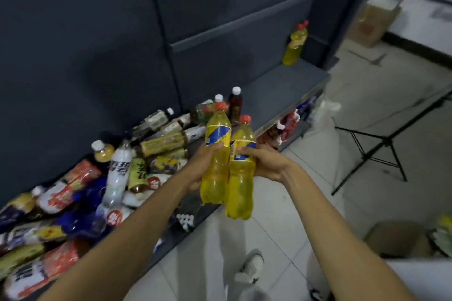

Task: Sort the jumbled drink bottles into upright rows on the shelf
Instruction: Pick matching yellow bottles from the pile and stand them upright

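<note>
Now, from the head camera, we grip one clear plastic yellow bottle (pixel 215 166) in our left hand (pixel 199 166) and a second yellow bottle (pixel 241 178) in our right hand (pixel 265 161), both upright, touching, red-capped, above the shelf (pixel 281 90) edge. Glossy jumbled bottles (pixel 97 190) lie piled left; another yellow bottle (pixel 294 44) stands far back.

Black folding stand (pixel 381 149) on tiled floor (pixel 367 95), cardboard box (pixel 369 24) beyond.
</note>
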